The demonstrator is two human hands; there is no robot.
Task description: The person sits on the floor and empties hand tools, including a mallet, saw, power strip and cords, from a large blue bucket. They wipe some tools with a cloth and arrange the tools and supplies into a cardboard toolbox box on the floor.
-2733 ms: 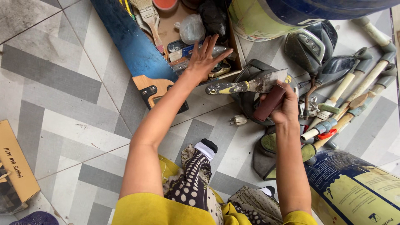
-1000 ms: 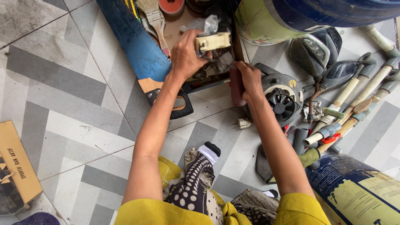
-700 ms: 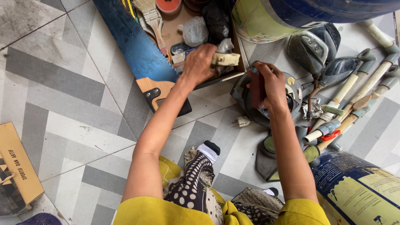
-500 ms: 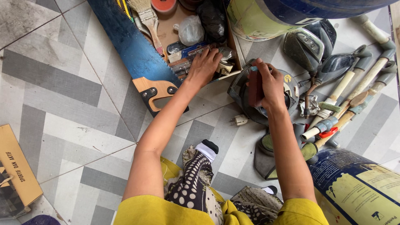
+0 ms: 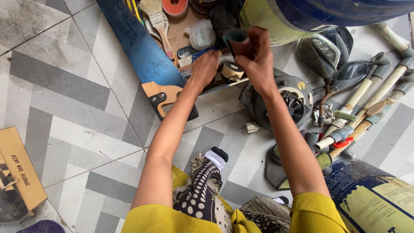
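Note:
My right hand point(image 5: 258, 60) holds a dark brown roll of sandpaper point(image 5: 238, 42) above the cardboard box point(image 5: 180, 33) of tools. My left hand point(image 5: 203, 69) reaches into the box's near side, fingers down among small items beside a roll of tape point(image 5: 233, 70); I cannot see what it grips. In the box lie a paintbrush point(image 5: 158, 21), a clear plastic bag point(image 5: 203, 33) and an orange lid point(image 5: 174, 6). A black fan motor housing point(image 5: 288, 99) sits on the floor just under my right forearm.
A blue hand saw point(image 5: 142, 47) with a wooden handle lies left of the box. Several pipes point(image 5: 371, 103) and dark scooter mirrors point(image 5: 332, 56) crowd the right. A large blue drum point(image 5: 310, 13) stands behind; another point(image 5: 371, 198) lies bottom right. A white plug point(image 5: 251, 127) and a cardboard box point(image 5: 17, 172) rest on tiles.
My right hand has lifted the sandpaper roll from the fan housing up over the box. My left hand put down the pale object it held and stays in the box.

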